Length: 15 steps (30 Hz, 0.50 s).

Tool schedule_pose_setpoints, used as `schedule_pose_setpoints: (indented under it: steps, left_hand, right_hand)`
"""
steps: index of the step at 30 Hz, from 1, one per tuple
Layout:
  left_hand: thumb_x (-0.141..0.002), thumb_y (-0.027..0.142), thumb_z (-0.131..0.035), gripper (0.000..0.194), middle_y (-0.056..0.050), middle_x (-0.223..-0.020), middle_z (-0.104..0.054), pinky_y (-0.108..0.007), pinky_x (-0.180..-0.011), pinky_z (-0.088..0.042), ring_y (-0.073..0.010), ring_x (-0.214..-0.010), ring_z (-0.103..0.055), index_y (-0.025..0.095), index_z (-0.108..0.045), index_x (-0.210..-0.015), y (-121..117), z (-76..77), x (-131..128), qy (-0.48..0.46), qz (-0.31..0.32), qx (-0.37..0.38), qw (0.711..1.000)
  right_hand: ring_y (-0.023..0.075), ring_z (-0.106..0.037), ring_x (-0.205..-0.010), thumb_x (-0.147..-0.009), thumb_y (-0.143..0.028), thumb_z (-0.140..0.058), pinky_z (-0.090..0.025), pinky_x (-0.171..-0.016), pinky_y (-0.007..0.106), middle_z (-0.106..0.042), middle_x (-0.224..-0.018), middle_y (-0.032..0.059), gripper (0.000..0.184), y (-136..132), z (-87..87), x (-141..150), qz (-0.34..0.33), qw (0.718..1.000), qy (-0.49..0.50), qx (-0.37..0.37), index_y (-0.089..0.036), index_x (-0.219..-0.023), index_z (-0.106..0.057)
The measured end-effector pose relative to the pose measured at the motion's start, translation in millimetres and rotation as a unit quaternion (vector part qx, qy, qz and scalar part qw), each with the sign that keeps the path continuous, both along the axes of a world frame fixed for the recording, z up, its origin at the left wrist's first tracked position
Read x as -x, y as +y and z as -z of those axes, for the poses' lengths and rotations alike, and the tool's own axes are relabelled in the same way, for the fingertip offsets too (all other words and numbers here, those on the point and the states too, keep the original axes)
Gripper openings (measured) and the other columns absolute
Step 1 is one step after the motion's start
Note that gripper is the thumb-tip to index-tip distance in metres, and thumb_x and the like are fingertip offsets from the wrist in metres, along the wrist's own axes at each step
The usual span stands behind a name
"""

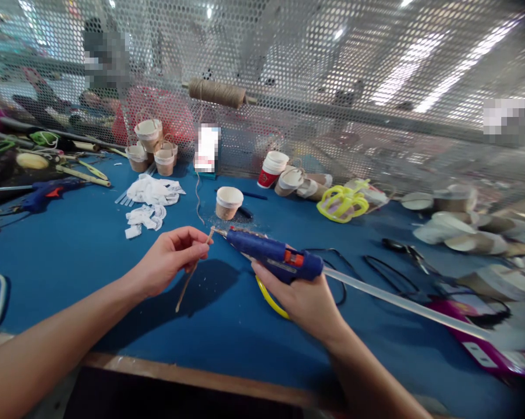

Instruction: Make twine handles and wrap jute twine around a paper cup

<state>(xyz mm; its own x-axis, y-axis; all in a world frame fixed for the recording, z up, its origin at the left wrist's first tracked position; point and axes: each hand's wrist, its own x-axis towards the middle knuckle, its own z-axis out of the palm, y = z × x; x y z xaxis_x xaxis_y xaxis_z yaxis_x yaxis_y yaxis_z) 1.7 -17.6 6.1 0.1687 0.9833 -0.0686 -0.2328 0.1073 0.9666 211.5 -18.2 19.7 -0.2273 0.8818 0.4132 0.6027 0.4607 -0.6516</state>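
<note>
Between the thumb and fingers of my left hand (pixel 173 259) is pinched a short piece of brown twine (pixel 184 289), its lower end hanging free. My right hand (pixel 304 299) grips a blue hot glue gun (pixel 271 253) with a long clear glue stick (pixel 397 301) running out of its back. The gun's nozzle is at the upper end of the twine; whether they touch I cannot tell. Just beyond stands a small twine-wrapped paper cup (pixel 228 203) with a white rim. Under my right hand shows part of a yellow handle (pixel 272 299).
A twine spool (pixel 219 93) hangs on the perforated metal screen (pixel 288 52). Handled cups (pixel 149 137) are stacked at the back left near white lace scraps (pixel 153 191). Another glue gun (pixel 48 193) lies left. Yellow-handled scissors (pixel 343 203), pliers (pixel 404 250) and several cups occupy the right.
</note>
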Motion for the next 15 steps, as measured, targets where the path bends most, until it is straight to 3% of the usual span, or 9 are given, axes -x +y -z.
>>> schedule_pose_setpoints:
  steps: [15]
  left_hand:
    - [-0.068, 0.026, -0.068, 0.015, 0.002, -0.061, -0.054, -0.018, -0.044, -0.032, -0.0056, -0.050, -0.043, 0.015, -0.061, -0.076, 0.2, 0.3, -0.1, -0.003, 0.001, -0.002, 1.000]
  right_hand:
    - [0.0195, -0.065, -0.065, -0.074, -0.031, -0.057, -0.053, -0.064, 0.031, -0.070, -0.074, 0.0018, 0.016, 1.1, 2.5, -3.1, -0.010, 1.000, -0.014, 0.001, -0.021, -0.081, -0.067]
